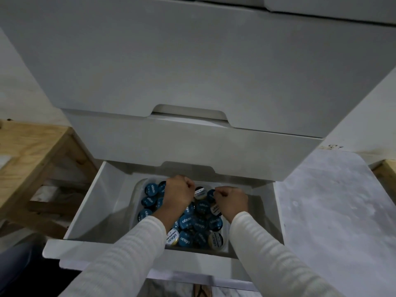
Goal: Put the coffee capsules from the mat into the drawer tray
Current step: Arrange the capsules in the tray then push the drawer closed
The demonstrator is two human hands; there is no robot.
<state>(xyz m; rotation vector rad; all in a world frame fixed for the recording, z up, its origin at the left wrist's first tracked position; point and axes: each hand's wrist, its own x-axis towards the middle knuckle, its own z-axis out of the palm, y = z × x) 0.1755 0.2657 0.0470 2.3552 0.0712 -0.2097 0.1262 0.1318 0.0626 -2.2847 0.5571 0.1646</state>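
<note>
Both hands, the left hand (pixel 176 195) and right hand (pixel 231 202), sit with fingers curled over the coffee capsules (pixel 194 224) piled in the drawer tray (pixel 137 189), any contents hidden, indicating the deposit step; next, release and withdraw.

You are looking down into an open white drawer (pixel 102 202) pulled out from a stack of white drawers. In it sits a clear plastic tray (pixel 137 190), toward the right half of the drawer floor. The tray is filled with round coffee capsules (pixel 194 224), mostly blue-lidded, a few pale ones, lying jumbled and overlapping.
</note>
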